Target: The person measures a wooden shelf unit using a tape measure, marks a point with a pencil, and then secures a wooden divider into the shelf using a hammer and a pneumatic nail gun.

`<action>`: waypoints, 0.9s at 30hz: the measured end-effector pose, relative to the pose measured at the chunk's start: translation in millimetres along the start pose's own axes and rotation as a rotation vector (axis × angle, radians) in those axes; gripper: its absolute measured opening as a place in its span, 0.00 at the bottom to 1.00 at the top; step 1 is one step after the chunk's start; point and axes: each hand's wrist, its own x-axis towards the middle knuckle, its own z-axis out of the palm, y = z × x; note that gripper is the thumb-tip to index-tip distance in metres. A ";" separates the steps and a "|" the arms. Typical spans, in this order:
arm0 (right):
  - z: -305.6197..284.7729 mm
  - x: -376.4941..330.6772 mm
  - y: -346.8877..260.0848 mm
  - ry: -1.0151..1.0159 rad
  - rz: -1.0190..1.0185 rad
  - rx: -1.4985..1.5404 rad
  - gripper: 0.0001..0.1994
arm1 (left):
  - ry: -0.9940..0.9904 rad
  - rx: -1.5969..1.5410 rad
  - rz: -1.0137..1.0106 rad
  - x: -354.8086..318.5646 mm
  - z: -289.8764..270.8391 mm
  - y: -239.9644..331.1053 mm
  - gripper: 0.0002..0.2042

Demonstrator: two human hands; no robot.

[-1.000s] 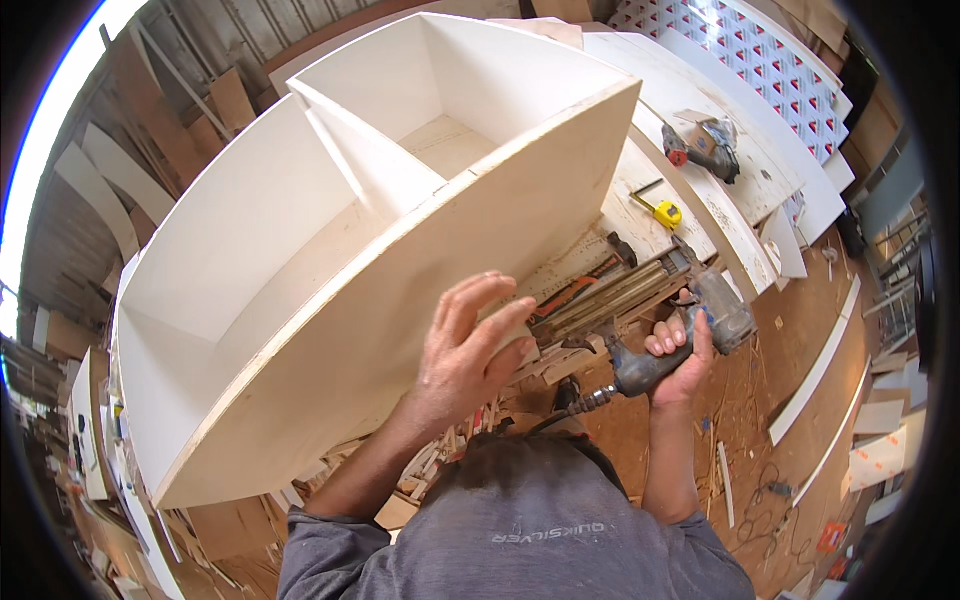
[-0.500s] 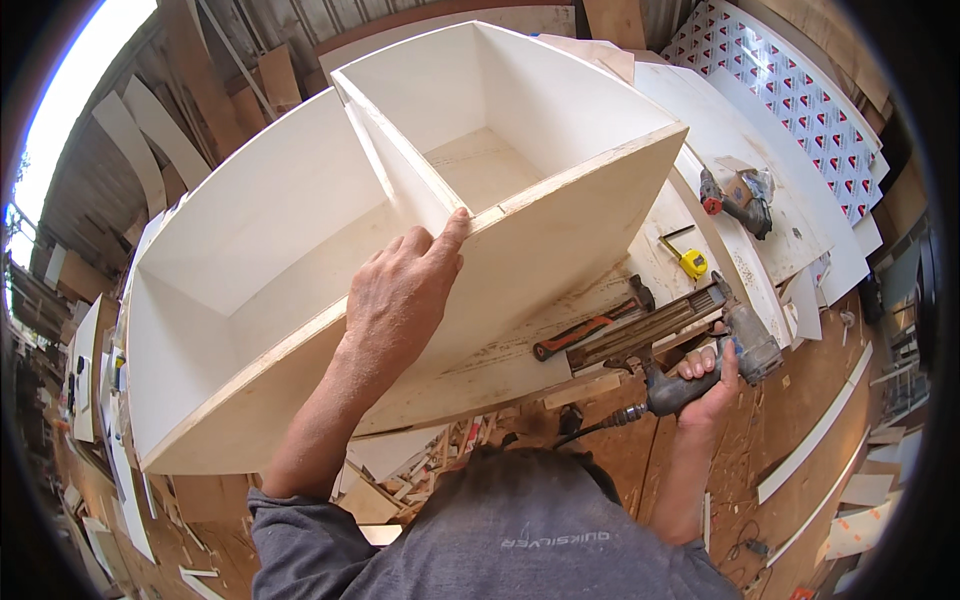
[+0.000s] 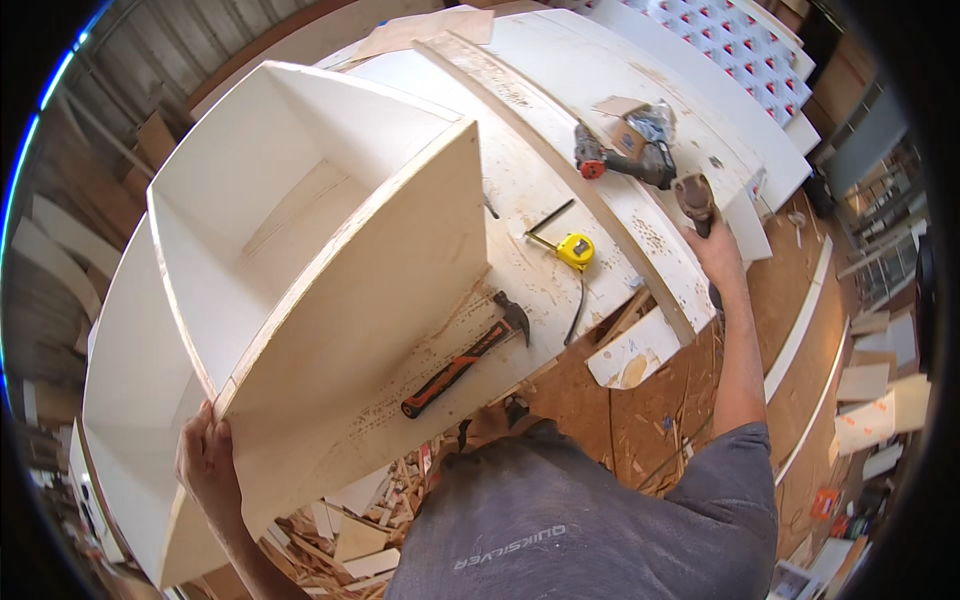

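A large white wooden box (image 3: 375, 270) with a divider stands at the left, its open compartments facing up. My left hand (image 3: 207, 458) is closed on its near top edge where the divider meets the front panel, fingertips over the rim. Farther right, my right hand (image 3: 718, 258) is wrapped round a nail gun (image 3: 696, 200), seen nearly end-on and partly hidden by the hand. That gun is beside a long white strip and a cordless drill (image 3: 652, 162) with a red collar. A claw hammer (image 3: 465, 362) with an orange and black handle lies before the box.
A yellow tape measure (image 3: 575, 251) lies on the white work surface (image 3: 530, 220) between box and strip. Beyond are a small cardboard box (image 3: 628, 140) and stacked sheets (image 3: 735, 60). Wood offcuts (image 3: 365, 535) litter the floor below, and long white strips (image 3: 805, 320) lie at the right.
My right hand has carried the nail gun from beside the hammer to the far right. My left finger, pointing on the rim before, now grips it with the others. The view has turned rightward.
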 end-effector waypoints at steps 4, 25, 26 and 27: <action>20.5 40.5 78.4 -0.145 0.045 -0.250 0.37 | -0.011 -0.114 -0.136 15.2 17.2 10.3 0.11; -74.4 -17.0 19.0 0.073 0.133 0.504 0.12 | 0.559 -0.008 -0.288 18.4 40.6 80.3 0.18; -80.5 -26.7 10.3 0.101 0.088 0.611 0.11 | 0.655 -0.071 -0.211 19.8 51.4 106.6 0.18; -88.9 -37.9 9.7 0.129 0.100 0.646 0.11 | 0.748 -0.137 -0.133 20.8 63.9 131.5 0.17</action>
